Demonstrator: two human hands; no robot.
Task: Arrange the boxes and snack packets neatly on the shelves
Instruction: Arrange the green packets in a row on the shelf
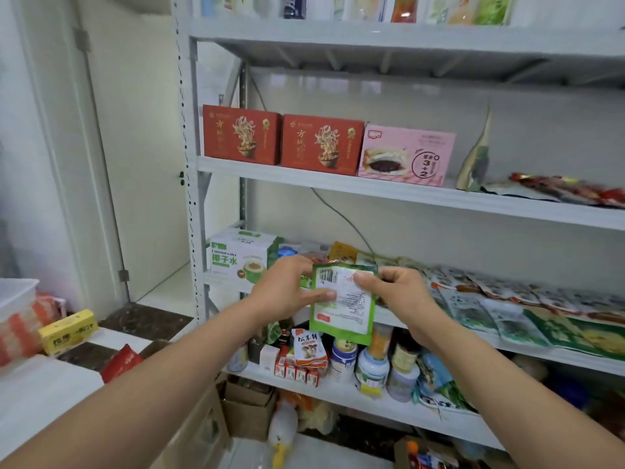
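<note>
The green snack packet [341, 304] is held upright, back label facing the camera, in front of the shelf of loose packets [507, 309]. The left hand [287, 289] pinches its left edge; the right hand [399, 292] pinches its upper right edge. Three boxes [321, 143] already stand aligned on the shelf above. Judged remaining: placing this packet and straightening the jumbled packets.

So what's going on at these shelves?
A person is tidying white shelves. Both hands hold a green snack packet, barcode side showing: left hand on its left edge, right hand at its upper right. Behind it, a shelf holds loose packets; above, two red boxes and a pink box stand side by side.
</note>
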